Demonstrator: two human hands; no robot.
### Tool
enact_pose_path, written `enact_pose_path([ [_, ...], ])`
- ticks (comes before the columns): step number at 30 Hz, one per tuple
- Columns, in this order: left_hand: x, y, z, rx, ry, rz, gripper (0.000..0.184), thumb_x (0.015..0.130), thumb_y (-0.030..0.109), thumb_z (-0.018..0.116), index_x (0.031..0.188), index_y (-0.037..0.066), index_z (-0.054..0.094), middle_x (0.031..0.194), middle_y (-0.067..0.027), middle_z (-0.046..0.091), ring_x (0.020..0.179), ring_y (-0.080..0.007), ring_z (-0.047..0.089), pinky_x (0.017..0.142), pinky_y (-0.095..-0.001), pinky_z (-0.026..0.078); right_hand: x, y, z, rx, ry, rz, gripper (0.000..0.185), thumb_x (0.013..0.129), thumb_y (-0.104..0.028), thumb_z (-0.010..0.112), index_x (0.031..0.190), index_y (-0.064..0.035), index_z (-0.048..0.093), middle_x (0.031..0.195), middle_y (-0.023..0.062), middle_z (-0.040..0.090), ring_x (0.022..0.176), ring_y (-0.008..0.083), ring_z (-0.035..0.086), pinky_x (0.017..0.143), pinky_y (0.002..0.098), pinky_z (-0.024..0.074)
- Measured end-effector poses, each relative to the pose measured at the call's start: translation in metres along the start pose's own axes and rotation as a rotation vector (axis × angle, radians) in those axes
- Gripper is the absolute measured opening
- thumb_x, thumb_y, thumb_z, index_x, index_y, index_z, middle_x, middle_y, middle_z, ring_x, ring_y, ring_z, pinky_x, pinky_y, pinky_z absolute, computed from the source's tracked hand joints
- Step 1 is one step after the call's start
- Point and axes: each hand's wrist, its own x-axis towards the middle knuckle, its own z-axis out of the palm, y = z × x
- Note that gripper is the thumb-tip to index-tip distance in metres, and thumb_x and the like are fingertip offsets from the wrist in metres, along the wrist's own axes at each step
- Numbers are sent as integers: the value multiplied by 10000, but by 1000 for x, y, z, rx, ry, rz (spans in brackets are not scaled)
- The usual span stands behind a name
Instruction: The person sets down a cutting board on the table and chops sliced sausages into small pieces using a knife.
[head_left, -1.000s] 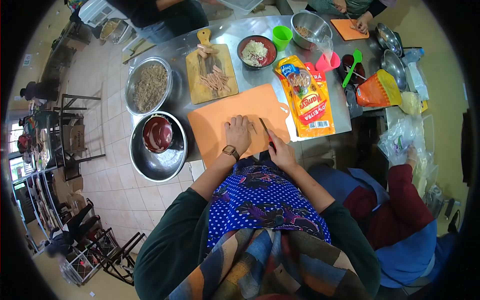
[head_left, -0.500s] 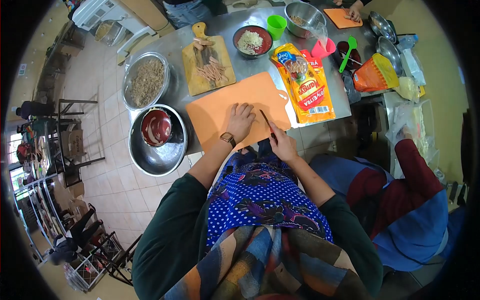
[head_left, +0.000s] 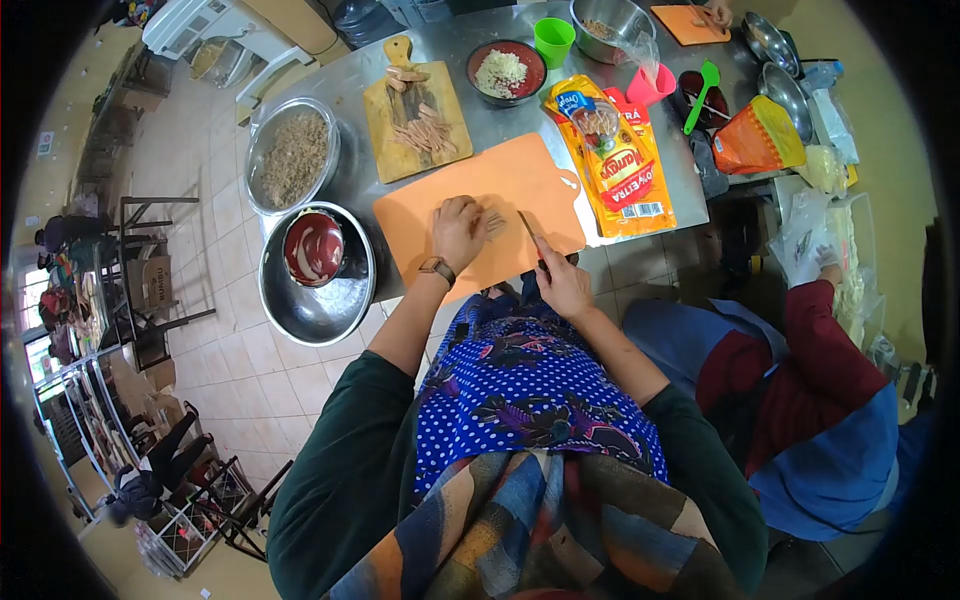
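My right hand (head_left: 565, 287) grips a knife (head_left: 529, 228), its blade pointing away from me over the orange cutting board (head_left: 420, 205). On the same board, my left hand (head_left: 459, 235) has its fingers curled together and wears a watch on the wrist. Thin sausage strips (head_left: 493, 222) stick out at its fingertips, just left of the blade. Behind lies a wooden board (head_left: 378, 140) with more cut strips (head_left: 424, 133) and a few sausage pieces (head_left: 402, 76).
To the left stand a bowl of minced filling (head_left: 291, 158) and a steel bowl (head_left: 318, 325) holding a red bowl (head_left: 314, 250). Yellow packets (head_left: 625, 170), a green cup (head_left: 553, 42) and a bowl of chopped white food (head_left: 505, 75) sit behind. A co-worker (head_left: 800, 390) is at my right.
My left hand has gone from lying spread flat to curled, shifting slightly left and nearer me, and sausage strips now show beside it. The knife has barely moved.
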Motion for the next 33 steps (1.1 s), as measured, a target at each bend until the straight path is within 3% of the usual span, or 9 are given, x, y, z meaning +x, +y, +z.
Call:
enact_pose_path([
  [2,-4,15,-4,11,138,156,226,782,214,724,971,101,673,1054,-33,650,1015,-264,576,861,-431,416,5,-5,-2,-51,-7,4,692,844,-157,609,1481,-144,338,978,141,652,751,340,661,630,455,533],
  [9,-13,8,17,-30,26,199,307,786,158,720,1076,91,643,1098,-54,651,1018,-257,587,872,-401,431,15,-18,2,-93,1,-126,680,839,-165,627,1462,-102,363,930,129,651,726,307,661,605,425,527],
  [20,-9,22,10,7,124,224,183,832,132,671,1010,90,658,1006,-45,643,986,-248,591,845,-389,440,23,-18,4,-94,-19,-125,642,831,-154,619,1433,-94,402,907,143,652,726,309,662,629,428,535],
  [33,-4,19,25,-171,84,154,99,788,23,646,873,28,697,917,-89,666,904,-279,623,777,-378,530,21,-20,-1,-78,11,-132,633,829,-157,607,1429,-90,417,891,131,654,699,295,664,596,414,532],
])
